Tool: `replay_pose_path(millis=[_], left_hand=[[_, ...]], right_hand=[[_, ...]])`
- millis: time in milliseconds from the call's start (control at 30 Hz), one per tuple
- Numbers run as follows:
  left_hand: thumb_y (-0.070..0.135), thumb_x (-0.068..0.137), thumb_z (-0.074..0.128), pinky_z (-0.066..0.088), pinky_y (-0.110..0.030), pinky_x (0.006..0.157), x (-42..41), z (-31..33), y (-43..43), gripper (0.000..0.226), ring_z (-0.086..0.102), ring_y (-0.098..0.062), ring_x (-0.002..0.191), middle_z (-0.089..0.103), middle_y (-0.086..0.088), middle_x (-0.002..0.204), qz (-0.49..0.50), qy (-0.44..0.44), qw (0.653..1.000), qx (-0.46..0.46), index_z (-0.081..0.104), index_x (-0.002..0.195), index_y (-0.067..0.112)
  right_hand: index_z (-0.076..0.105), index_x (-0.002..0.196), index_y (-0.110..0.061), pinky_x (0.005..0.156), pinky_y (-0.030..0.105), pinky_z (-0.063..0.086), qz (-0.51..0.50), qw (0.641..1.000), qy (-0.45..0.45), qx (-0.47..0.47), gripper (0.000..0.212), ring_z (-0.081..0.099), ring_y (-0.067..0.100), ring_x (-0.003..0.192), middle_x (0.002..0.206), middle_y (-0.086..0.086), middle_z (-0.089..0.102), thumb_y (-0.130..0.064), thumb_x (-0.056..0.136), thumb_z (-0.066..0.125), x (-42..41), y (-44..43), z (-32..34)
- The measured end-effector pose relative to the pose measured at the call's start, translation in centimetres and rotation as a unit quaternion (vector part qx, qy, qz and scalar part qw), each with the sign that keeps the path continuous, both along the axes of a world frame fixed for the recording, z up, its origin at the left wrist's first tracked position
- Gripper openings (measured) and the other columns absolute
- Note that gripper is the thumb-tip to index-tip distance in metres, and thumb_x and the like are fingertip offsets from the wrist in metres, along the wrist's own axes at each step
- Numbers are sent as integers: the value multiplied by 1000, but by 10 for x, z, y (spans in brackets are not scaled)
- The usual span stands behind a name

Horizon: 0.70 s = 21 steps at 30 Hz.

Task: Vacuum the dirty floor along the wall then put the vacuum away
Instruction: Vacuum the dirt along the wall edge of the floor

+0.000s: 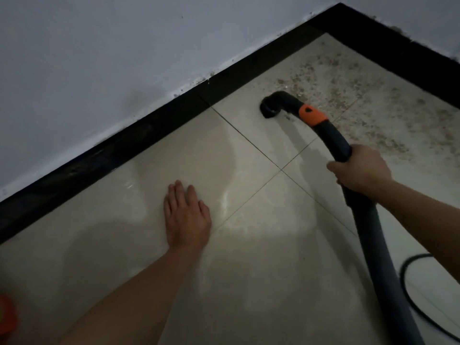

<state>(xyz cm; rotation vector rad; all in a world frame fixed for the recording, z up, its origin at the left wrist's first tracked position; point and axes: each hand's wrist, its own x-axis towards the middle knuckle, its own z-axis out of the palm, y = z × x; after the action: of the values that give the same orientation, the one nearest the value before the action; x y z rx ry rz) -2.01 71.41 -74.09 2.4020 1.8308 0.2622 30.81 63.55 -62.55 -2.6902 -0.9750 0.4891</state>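
Black vacuum hose gripped in the right hand, nozzle down on the tile floor beside the dirt patch near the corner; left hand flat, fingers straight.

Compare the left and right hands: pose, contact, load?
1. The left hand lies flat with straight fingers; the right hand is curled.
2. The left hand rests on the floor tile and carries nothing; the right hand grips the vacuum wand.
3. The left hand sits on clean tile; the right hand is nearer the dirt patch.
Shared: both are bare and reach forward.
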Motion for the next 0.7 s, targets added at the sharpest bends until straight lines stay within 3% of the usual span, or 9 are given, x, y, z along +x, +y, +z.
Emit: replay_pose_path(millis=[133, 267, 433, 533, 700], left_hand=[[26, 89, 39, 27, -48, 112, -1, 4, -2, 51, 35, -40, 137, 41, -26, 145, -7, -1, 1000, -6, 53, 131, 1], [26, 90, 39, 26, -48, 113, 0, 3, -3, 51, 34, -40, 137, 40, -27, 145, -5, -7, 1000, -10, 52, 132, 1], [22, 92, 41, 23, -49, 114, 2, -1, -2, 49, 32, -42, 138, 38, -29, 146, -7, 10, 1000, -15, 49, 134, -1], [20, 92, 41, 23, -50, 115, 4, 2, -3, 49, 32, -43, 137, 38, -30, 145, -4, 17, 1000, -20, 50, 134, -1], [22, 88, 42, 28, -49, 113, 3, 3, -1, 49, 36, -43, 136, 42, -29, 143, 1, 0, 1000, -3, 54, 130, 0]], right_hand=[[56, 97, -15, 72, 43, 60, 5, 1000, 25, -4, 32, 69, 29, 69, 80, 9, 68, -35, 78, 72, -4, 57, 15], [57, 97, -17, 63, 33, 55, 23, 1000, 1, -5, 29, 68, 25, 65, 75, 6, 68, -36, 80, 71, -15, 6, 14], [57, 92, -19, 54, 29, 50, -2, 999, 38, 3, 21, 67, 17, 54, 63, 0, 68, -29, 80, 71, -22, -71, -4], [58, 93, -18, 52, 25, 47, -13, 999, 34, 15, 22, 67, 16, 54, 62, 1, 68, -29, 79, 71, -11, -37, -4], [62, 100, -10, 64, 40, 60, -51, 990, 101, 80, 33, 70, 26, 60, 74, 10, 70, -29, 76, 74, 10, 83, -2]])
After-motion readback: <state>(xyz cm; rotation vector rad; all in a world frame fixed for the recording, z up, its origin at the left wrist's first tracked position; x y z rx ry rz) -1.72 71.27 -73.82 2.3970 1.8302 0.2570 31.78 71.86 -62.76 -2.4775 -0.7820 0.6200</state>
